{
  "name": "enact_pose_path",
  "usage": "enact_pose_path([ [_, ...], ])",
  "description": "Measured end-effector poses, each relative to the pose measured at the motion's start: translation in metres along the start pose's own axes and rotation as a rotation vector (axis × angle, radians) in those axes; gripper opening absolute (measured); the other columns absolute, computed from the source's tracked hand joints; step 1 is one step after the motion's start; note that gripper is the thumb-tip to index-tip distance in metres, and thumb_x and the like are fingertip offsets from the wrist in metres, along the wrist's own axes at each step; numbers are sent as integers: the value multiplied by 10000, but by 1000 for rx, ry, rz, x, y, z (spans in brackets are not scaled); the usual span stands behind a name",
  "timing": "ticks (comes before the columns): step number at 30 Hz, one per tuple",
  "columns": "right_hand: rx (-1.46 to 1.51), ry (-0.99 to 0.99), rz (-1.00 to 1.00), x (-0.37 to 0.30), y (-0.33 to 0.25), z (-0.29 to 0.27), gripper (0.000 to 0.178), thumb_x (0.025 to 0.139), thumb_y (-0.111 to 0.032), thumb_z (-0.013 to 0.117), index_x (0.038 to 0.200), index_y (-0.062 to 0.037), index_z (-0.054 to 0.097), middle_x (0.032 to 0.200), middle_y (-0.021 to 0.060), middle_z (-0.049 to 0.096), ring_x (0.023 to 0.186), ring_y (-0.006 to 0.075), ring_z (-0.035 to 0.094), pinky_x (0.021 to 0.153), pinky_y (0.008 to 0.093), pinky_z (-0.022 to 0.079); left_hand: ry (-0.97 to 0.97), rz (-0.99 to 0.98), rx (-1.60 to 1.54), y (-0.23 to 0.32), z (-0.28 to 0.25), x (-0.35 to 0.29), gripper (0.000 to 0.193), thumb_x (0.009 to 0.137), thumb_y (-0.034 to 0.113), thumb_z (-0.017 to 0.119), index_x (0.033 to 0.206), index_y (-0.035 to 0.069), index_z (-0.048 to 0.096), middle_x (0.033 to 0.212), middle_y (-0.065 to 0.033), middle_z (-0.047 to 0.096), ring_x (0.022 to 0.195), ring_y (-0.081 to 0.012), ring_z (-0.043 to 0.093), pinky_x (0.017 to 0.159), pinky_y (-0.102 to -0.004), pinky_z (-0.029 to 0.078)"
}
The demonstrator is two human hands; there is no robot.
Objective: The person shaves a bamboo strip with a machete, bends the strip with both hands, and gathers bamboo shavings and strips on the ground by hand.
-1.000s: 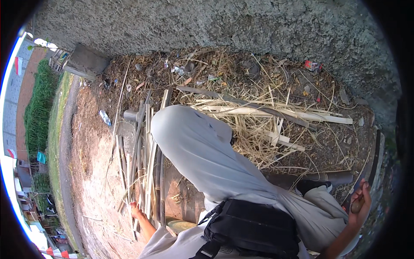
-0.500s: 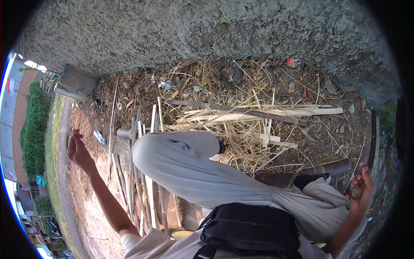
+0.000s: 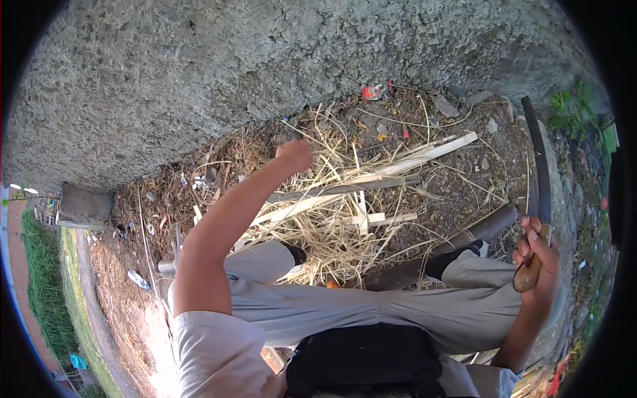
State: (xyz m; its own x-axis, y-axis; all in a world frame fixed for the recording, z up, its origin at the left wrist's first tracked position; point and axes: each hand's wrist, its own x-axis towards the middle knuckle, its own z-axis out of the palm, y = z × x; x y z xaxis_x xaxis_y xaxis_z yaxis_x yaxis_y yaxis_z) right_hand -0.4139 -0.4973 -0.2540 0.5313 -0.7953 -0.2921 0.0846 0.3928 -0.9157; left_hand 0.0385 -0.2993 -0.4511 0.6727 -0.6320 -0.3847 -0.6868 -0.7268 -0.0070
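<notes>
My right hand (image 3: 539,260), at the right, is wrapped round the brown wooden handle of a machete (image 3: 539,159). Its long dark blade points toward the wall. My left arm reaches forward over the ground, and my left hand (image 3: 295,156) is closed like a fist. Whatever its fingers may hold is hidden. Just beyond and below that hand lies a heap of pale shavings (image 3: 325,245). Split pale bamboo strips (image 3: 431,154) and a darker strip (image 3: 345,188) lie across the heap.
A rough grey wall (image 3: 298,60) runs along the far side. Near my right foot lies a thick dark bamboo pole (image 3: 491,225). A red wrapper (image 3: 375,91), a plastic bottle (image 3: 138,279) and a concrete block (image 3: 86,205) are on the ground. A black bag (image 3: 365,358) sits at my waist.
My left hand has swung from the far left, fingers apart, to above the shavings and has closed. My right hand still grips the machete, its blade now plainer in view. My view has shifted right.
</notes>
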Motion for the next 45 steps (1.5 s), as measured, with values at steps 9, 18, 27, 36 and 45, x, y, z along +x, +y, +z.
enact_pose_path([
  [9,100,30,-24,-18,-7,-10,272,788,-59,626,977,-50,430,1019,121,490,574,59,470,524,204,418,-1361,-343,-314,-88,179,-36,158,874,136,529,853,-14,577,898,-205,633,853,-354,670,747,-531,567],
  [18,124,71,-25,-17,0,-22,292,795,-78,628,1004,-51,426,1006,94,475,594,50,455,535,196,419,-76,-27,377,-70,-59,8,200,875,185,610,1000,46,681,1123,-171,629,998,-304,630,844,-470,491],
  [27,58,18,15,-22,-1,-18,258,820,-88,602,1013,-67,433,1020,72,494,616,47,440,575,201,400,1,-206,415,-18,-75,30,410,843,211,639,1234,97,593,1363,-169,486,1298,-319,419,1057,-481,346],
  [36,44,-37,-14,-12,-7,-12,245,828,-75,593,1011,-66,431,1034,62,479,629,46,439,578,195,401,-439,498,196,74,153,-99,1187,616,602,775,1514,220,99,1550,-225,-31,1410,-466,82,1030,-713,234],
  [45,-2,-74,-2,1,-4,6,236,822,-72,595,1001,-67,441,1041,74,477,615,47,444,581,203,408,-340,490,312,52,246,-118,669,868,105,583,1449,263,290,1536,-264,24,1344,-455,303,872,-521,511],
])
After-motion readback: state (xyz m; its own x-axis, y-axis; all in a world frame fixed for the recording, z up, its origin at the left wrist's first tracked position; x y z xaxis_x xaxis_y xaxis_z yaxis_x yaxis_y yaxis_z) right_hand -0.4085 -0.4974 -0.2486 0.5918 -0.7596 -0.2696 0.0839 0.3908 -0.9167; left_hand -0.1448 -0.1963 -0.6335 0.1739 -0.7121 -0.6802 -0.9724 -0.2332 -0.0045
